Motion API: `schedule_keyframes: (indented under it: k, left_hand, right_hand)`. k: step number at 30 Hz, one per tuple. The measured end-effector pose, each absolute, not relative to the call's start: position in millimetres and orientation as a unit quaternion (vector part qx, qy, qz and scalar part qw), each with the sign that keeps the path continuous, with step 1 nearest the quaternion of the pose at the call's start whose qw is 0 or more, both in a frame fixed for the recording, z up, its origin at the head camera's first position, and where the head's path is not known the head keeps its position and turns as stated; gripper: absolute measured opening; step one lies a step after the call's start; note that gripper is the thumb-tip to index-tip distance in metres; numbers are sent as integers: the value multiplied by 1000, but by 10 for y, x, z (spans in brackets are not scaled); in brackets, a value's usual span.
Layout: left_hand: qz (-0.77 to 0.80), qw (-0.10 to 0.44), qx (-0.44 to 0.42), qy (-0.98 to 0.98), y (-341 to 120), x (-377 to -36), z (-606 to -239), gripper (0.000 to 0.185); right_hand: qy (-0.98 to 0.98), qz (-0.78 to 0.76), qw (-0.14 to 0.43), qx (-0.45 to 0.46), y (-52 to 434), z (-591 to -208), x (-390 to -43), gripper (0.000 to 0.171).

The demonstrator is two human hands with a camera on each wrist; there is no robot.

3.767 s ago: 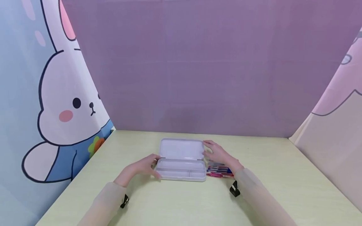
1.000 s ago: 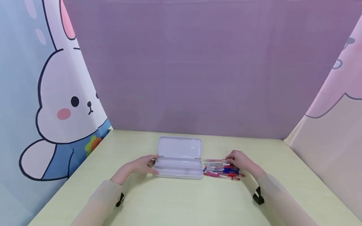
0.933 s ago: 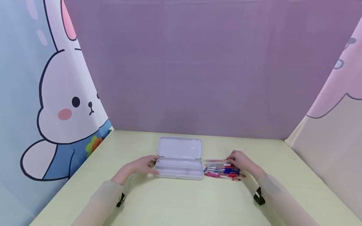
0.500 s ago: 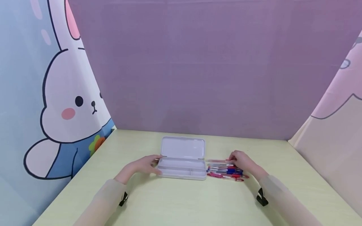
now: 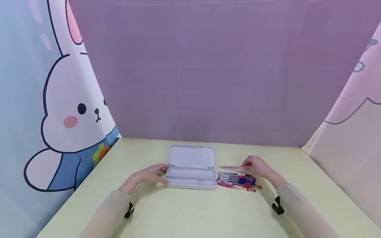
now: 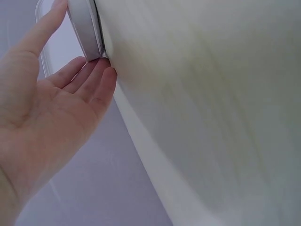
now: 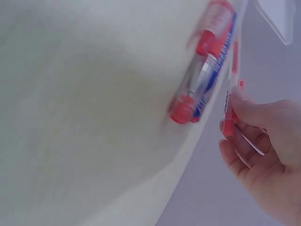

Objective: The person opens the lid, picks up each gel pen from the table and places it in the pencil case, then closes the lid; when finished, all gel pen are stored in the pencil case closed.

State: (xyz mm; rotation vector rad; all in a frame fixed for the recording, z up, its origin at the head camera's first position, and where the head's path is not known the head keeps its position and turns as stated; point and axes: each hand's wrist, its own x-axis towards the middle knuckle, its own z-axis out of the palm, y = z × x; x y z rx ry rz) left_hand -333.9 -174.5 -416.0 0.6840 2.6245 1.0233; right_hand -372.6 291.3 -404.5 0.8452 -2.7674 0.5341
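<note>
A red pen [image 5: 230, 167] is pinched at its end by the right hand [image 5: 258, 168], lifted just above the pile of pens [image 5: 236, 181] on the table [image 5: 190, 211]. The pile lies just right of the open case [image 5: 191, 172]. The left hand [image 5: 150, 174], fingers straight, touches the left end of the case.
</note>
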Motion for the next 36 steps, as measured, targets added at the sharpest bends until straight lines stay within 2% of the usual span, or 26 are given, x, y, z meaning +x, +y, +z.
schedule_keyframes:
  k: [8,19,36]
  left_hand:
    - [351,123,242,896,-1762,-3354,-4163,78]
    - [346,118,245,898,-1755,-3352,-4139,76]
    - [342,119,235,902,-1741,-3315,-4110,77]
  right_hand:
    - [-928,196,122,291,2922,-3925,-3663,4]
    - [-920,210,144,297,2660,-3777,-3573,4]
    - [-905,241,128,326,2116,-3750,-3559,4]
